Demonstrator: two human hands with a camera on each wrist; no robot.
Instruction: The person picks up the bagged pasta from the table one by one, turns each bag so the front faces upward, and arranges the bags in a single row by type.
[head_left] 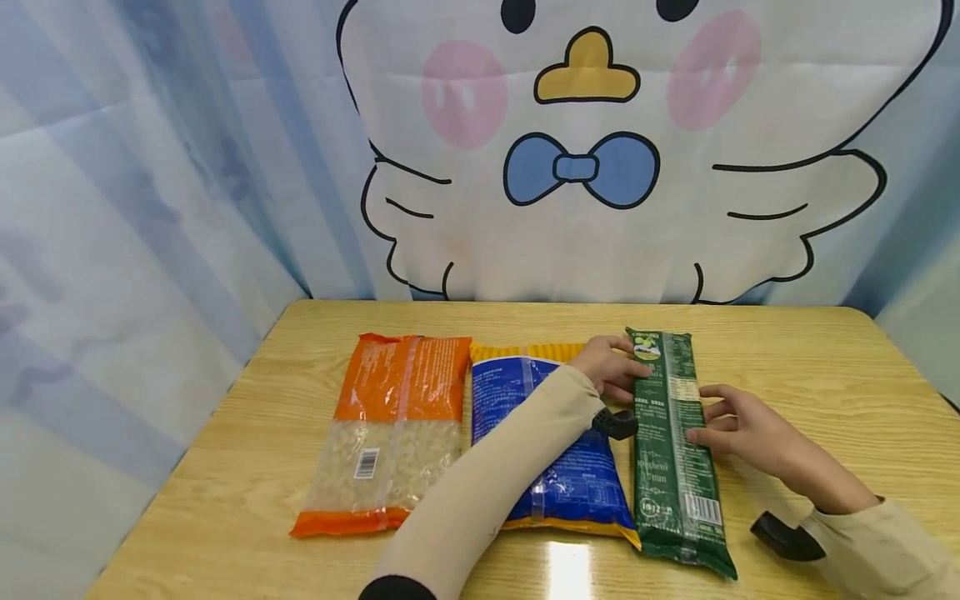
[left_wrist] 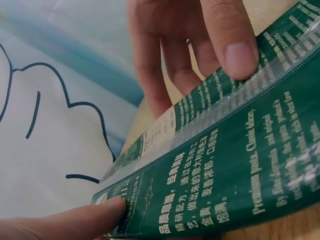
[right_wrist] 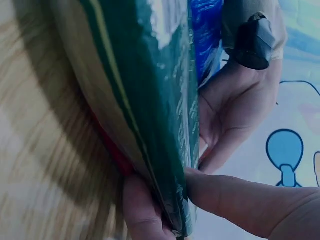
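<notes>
Middle bag on table between left bag and spaghetti pack, pack at right; curtain behind.

Wood-grain table, orange-and-clear bag, blue bag beside it, green spaghetti packet rightmost

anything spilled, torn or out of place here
Nothing stands out: the orange bag, blue bag and green spaghetti pack are side by side, with no tear or spill visible. The left sleeve hides part of the blue bag, though.
</notes>
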